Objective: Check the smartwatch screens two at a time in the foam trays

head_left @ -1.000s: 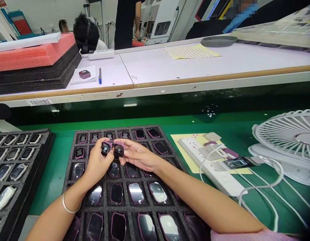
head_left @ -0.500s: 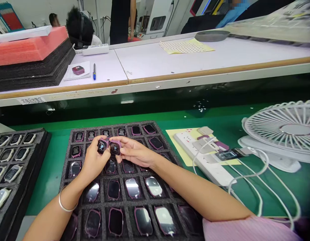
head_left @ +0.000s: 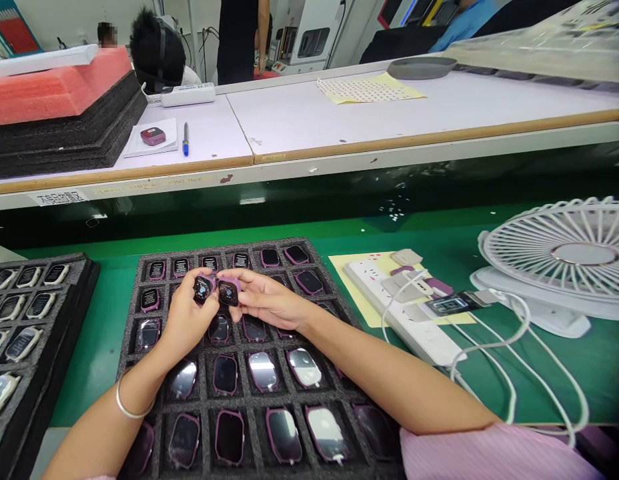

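My left hand is closed around a purple-cased smartwatch whose lit screen faces up. Right beside it, my right hand pinches a second purple smartwatch, also with a lit face. The two watches are held side by side over a dark grey foam tray. Rows of purple watch bodies, such as this dark-screened watch, lie in its compartments. Some in the far rows show white text. My hands and forearms hide part of the tray.
At left stands another foam tray of pale-cased watches. To the right are a white power strip, looped white cables and a white fan. A raised shelf behind holds foam sheets and a pen.
The view has shifted very slightly. Both hands keep hold of the same two watches in nearly the same position.
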### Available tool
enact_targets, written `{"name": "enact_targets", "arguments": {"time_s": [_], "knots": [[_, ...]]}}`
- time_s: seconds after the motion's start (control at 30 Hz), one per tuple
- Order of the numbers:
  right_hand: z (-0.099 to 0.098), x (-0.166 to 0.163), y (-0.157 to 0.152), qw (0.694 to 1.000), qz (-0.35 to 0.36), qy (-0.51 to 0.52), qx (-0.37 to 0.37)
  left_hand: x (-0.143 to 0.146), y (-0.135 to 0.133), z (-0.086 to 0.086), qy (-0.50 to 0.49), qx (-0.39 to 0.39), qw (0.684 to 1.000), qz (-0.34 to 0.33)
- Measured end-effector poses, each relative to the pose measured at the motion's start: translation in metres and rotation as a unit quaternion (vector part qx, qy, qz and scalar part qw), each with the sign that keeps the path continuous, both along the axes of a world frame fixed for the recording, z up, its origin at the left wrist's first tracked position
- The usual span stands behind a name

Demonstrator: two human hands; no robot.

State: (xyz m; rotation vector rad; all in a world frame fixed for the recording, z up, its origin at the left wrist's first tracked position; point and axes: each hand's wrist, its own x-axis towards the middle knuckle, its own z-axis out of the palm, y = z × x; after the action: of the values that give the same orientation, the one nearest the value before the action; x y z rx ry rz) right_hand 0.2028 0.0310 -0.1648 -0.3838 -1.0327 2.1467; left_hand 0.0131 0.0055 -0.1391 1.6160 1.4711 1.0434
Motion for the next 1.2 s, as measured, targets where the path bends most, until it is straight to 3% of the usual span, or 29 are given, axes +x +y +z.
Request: {"name": "enact_targets", "arguments": {"time_s": [1.2], "knots": [[0.0075,-0.0014,-0.0058,1.0,-0.007,-0.03,-0.005,0.0025,-0.005,0.0033,-0.002,-0.018,1.0,-0.002]]}}
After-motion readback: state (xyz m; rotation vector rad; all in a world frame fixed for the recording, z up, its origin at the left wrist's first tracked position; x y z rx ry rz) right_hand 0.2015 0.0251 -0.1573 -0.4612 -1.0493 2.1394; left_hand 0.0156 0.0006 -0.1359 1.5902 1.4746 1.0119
